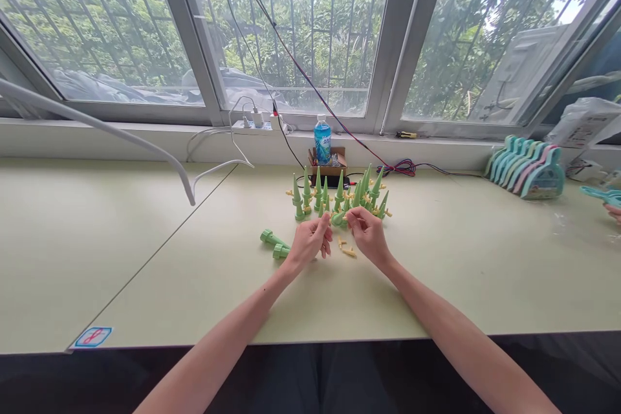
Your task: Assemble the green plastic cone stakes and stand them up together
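My left hand (pixel 312 238) is closed in a pinch, thumb and forefinger together, the other fingers curled below. Facing it, my right hand (pixel 367 231) also pinches, with a bit of yellow, apparently a small valve, at its fingertips. A green plastic piece (pixel 338 220) shows between the two hands; whether either one touches it is unclear. Just behind them, several green watering spikes (pixel 339 193) stand points up, many with yellow valves on their sides. Loose yellow valves (pixel 348 251) lie on the table below my hands. Left of my left hand lie two green spikes (pixel 272 237), partly covered by it.
Behind the spikes, a blue-liquid bottle (pixel 323 141) stands at a small cardboard box (pixel 339 158), near a dark device and cables (pixel 402 167). Pastel plastic pieces (pixel 528 167) stand in a row at right. Another person's hand (pixel 614 212) shows at the right edge. A white tube (pixel 145 141) arches in from the left.
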